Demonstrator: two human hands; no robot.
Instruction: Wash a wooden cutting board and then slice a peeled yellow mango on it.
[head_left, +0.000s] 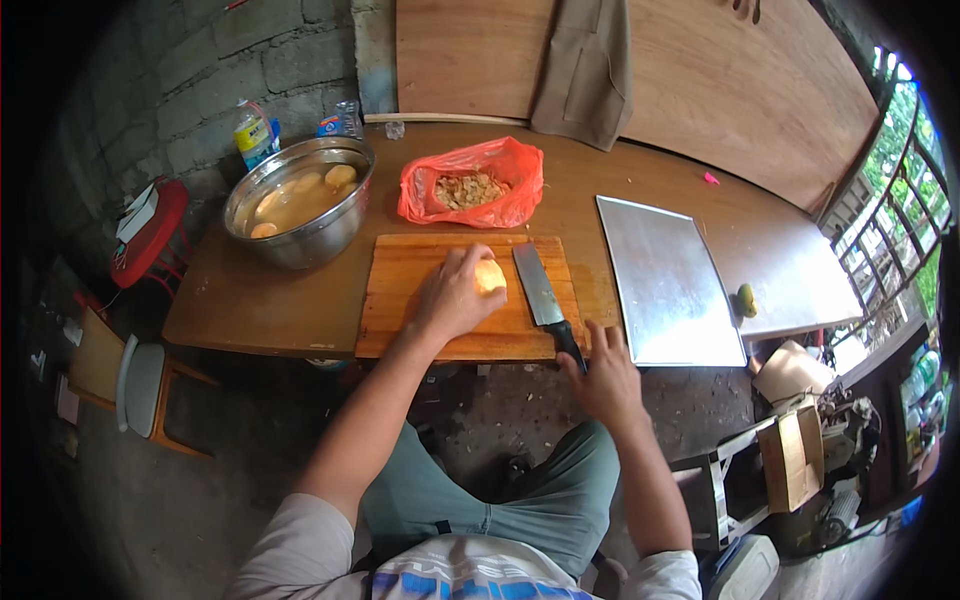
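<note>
My left hand (456, 291) grips a peeled, pale orange root vegetable (490, 277), perhaps a sweet potato, over the wooden cutting board (397, 300). The fingers hide part of the piece. To its right a cleaver-like kitchen knife (537, 285) lies flat on the board, its black handle (566, 343) reaching past the near edge. My right hand (606, 371) is at that handle with fingers spread and not wrapped around it; whether the thumb touches it I cannot tell.
A steel bowl (300, 244) holds peeled pieces in cloudy water at left. Behind the board sits a red plastic bag (517, 184) of peelings. A metal tray (667, 285) lies at right, near a green fruit (746, 300). A bottle (253, 137) stands behind the bowl.
</note>
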